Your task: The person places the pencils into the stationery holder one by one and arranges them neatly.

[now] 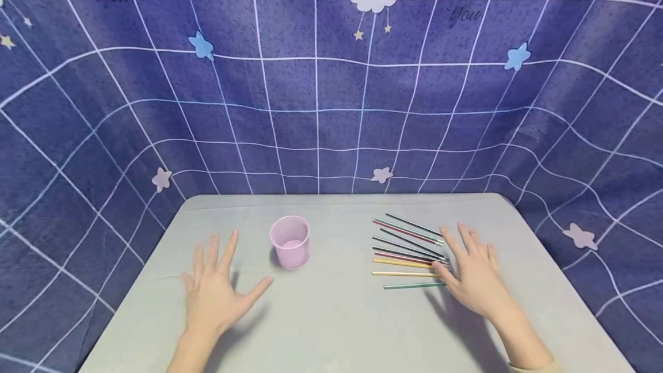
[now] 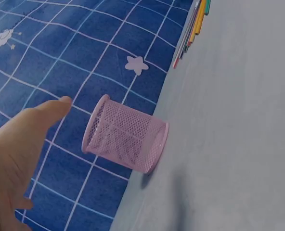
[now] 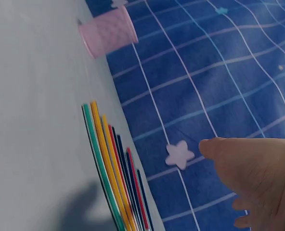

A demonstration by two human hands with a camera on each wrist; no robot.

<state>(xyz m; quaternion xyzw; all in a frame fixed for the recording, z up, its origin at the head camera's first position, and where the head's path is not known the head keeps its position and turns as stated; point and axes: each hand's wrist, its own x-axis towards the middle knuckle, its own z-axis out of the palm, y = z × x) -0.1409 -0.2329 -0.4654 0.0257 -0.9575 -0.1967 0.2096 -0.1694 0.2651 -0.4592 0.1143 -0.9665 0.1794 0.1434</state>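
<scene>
A pink mesh pencil cup [image 1: 291, 252] stands upright, left of the table's middle; its mesh wall [image 2: 125, 134] shows in the left wrist view. To its left is my left hand [image 1: 214, 298], fingers spread and thumb out towards the cup, holding nothing. Several thin pencil-like sticks [image 1: 404, 274] in black, red, yellow and green lie fanned on the right side, with the green stick [image 3: 101, 173] nearest me. My right hand [image 1: 479, 275] hovers over their right ends with fingers extended, hiding some of those ends. It grips nothing.
A pale grey cloth-covered table [image 1: 331, 327] lies under everything. Behind it and at both sides hangs a blue grid-patterned curtain [image 1: 290, 85] with stars and clouds, meeting the table's back edge.
</scene>
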